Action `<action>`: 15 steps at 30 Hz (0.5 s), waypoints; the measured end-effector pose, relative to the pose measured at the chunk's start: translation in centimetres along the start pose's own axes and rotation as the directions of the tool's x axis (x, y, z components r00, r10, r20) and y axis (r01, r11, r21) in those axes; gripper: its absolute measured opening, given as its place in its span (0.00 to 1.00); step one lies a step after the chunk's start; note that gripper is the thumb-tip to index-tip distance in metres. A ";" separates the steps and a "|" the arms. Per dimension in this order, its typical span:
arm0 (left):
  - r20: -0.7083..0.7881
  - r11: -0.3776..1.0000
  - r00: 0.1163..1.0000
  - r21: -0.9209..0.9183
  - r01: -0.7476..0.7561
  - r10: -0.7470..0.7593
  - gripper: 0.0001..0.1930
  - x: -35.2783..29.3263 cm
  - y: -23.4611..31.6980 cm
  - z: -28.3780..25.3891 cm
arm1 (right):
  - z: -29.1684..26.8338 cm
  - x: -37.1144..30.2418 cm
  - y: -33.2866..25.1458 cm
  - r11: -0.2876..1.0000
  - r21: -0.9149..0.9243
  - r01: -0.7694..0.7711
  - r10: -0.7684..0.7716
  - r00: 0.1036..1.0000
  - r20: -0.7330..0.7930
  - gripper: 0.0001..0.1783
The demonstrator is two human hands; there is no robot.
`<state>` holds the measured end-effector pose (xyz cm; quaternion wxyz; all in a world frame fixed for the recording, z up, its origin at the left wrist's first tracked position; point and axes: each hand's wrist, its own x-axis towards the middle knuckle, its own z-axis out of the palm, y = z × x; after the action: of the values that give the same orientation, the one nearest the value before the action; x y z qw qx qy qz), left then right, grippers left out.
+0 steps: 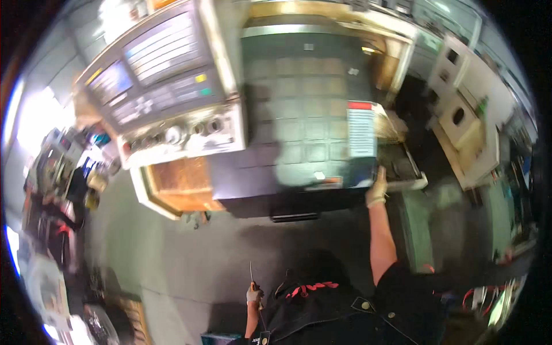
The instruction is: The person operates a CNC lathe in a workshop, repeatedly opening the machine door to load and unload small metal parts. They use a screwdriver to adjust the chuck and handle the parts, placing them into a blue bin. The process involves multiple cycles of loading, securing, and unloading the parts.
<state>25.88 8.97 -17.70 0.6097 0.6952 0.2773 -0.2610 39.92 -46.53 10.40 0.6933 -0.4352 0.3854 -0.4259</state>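
At the bottom, left of my body, my left hand (pixel 253 295), in a pale glove, is closed around the handle of a screwdriver (pixel 251 273). Its thin shaft points up, away from me. My right arm reaches forward to the right edge of a large dark machine door (pixel 253 187). There my right hand (pixel 376 191), also in a pale glove, is closed on the edge; motion blur softens the fingers. The door has a window with a grid pattern (pixel 305 129), a white label with a red top (pixel 361 129) and a black handle (pixel 295 218) low down.
To the left of the door stands a control panel (pixel 164 83) with screens and knobs. A pale-edged tray (pixel 417 183) juts out beyond my right hand. At the far right is a white housing (pixel 468 123); cluttered gear (pixel 63 172) fills the left side. Grey floor (pixel 172 253) lies in front.
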 end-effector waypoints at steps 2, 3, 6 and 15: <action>0.070 0.993 0.996 0.095 -0.062 0.055 0.14 -0.9 0.4 1.0 | -0.8 1.9 3.5 0.960 0.273 -0.057 -0.022 0.960 0.280 0.28; 0.082 0.972 0.994 0.217 -0.089 0.072 0.14 -1.3 0.9 1.7 | -1.8 2.4 5.0 0.944 0.329 0.009 -0.155 0.894 0.420 0.29; 0.059 0.949 0.997 0.308 -0.068 0.052 0.13 -2.0 -0.3 0.8 | 3.2 -2.7 4.5 0.993 0.000 -0.116 0.111 0.945 0.307 0.48; 0.114 0.996 0.991 -0.047 0.071 -0.065 0.08 0.0 0.4 1.3 | 7.2 -6.5 7.8 0.981 -0.109 -0.158 0.191 0.762 0.619 0.38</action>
<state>26.09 7.68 -17.58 0.6324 0.6539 0.2728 -0.3132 46.25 -36.49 6.58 0.8074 -0.5313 0.1822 -0.1807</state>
